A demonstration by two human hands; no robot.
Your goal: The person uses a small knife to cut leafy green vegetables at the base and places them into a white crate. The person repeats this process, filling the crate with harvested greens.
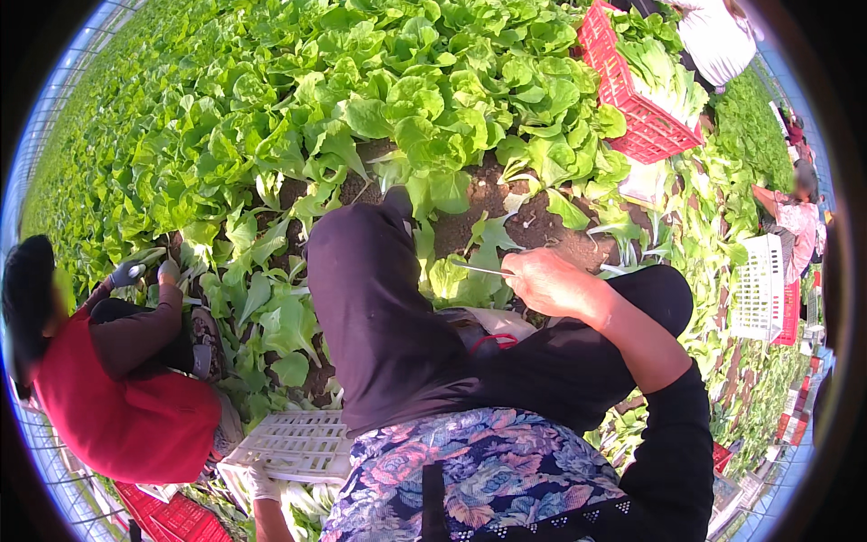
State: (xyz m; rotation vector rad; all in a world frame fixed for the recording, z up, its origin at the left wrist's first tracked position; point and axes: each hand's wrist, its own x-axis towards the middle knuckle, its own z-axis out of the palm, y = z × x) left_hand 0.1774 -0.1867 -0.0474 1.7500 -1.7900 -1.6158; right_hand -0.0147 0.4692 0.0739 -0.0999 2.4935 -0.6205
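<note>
My right hand (547, 282) is bare and closed around a small knife (482, 269), its thin metal blade pointing left above cut leaves and bare soil. At the lower left, my left hand (259, 482), in a pale glove, grips the rim of a white plastic crate (294, 444). This crate is tilted beside my hip, with leafy greens with white stems (305, 501) below it. Between my knees lie loose green leaves (467, 274) and a pale bag with a red cord (498, 339). Rooted leafy greens (406, 108) stand thickly in front of my feet.
A co-worker in a red vest (129, 406) crouches close on the left, gloved hands among the plants. A red crate full of greens (650, 101) stands at the upper right near another person (718, 40). White crate (758, 288) and red crates (176, 518) stand farther out.
</note>
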